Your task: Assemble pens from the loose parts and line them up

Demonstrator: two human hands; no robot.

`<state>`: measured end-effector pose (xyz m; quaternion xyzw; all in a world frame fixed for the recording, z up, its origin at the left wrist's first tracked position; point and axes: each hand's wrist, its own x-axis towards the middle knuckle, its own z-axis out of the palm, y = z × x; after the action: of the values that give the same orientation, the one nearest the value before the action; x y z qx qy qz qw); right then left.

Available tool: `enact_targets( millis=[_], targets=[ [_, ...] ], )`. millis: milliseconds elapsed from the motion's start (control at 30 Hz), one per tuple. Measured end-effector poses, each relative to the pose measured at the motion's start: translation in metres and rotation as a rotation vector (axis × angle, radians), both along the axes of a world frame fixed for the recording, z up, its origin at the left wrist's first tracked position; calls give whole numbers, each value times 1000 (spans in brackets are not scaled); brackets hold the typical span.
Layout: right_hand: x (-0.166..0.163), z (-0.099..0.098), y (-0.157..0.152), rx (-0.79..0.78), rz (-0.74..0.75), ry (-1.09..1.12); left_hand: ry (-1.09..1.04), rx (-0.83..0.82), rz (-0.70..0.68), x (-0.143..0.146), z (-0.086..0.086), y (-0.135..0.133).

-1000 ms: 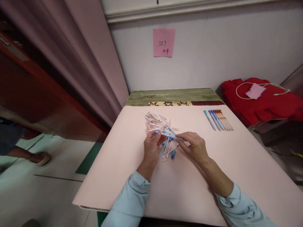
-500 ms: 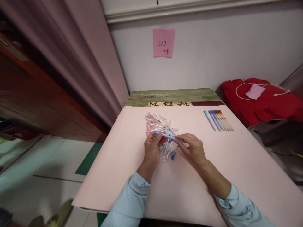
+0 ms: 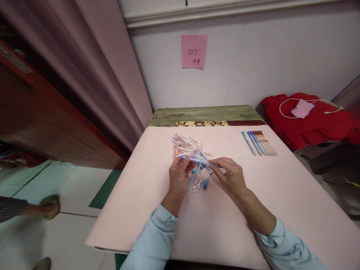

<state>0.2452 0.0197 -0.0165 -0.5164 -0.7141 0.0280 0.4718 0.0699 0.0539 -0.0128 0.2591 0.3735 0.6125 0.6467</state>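
A blue pen (image 3: 199, 161) is held level between my two hands above the table. My left hand (image 3: 179, 173) pinches its darker blue end, while the fingers of my right hand (image 3: 229, 174) close on the paler end. Beneath and behind the pen lies a loose heap of pen parts: thin white refills (image 3: 200, 179), pinkish clear pieces (image 3: 174, 147) and a pale blue barrel (image 3: 202, 153). Small blue pen tops (image 3: 205, 184) lie close to me at the heap's front edge. My fingers cover part of the heap.
Several pens (image 3: 258, 143) in blue and brown lie in a row at the table's right. A red cloth (image 3: 309, 129) with a white cable is beyond the right edge. A pink note (image 3: 194, 51) hangs on the wall. Another person's foot (image 3: 50, 207) is on the floor at left.
Both hands still hold the blue pen; my left hand has shifted slightly left along with its end. At left, the other person's leg and feet have changed place on the floor.
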Motion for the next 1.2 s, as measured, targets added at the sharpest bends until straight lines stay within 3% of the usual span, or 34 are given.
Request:
enact_targets(
  millis=[533,833,1033,1200],
  targets=[
    [2,-3,2,12,2,-16,28,16,-26,2,1,-3],
    [4,-3,2,-77,7,-30,34,33,-13,0,1,-2],
    [28,-5,8,-187,-116,17,118,93,65,-1,-4,0],
    [43,-16,13,-303,-391,-24,344,187,90,-1,-9,-1]
  ],
)
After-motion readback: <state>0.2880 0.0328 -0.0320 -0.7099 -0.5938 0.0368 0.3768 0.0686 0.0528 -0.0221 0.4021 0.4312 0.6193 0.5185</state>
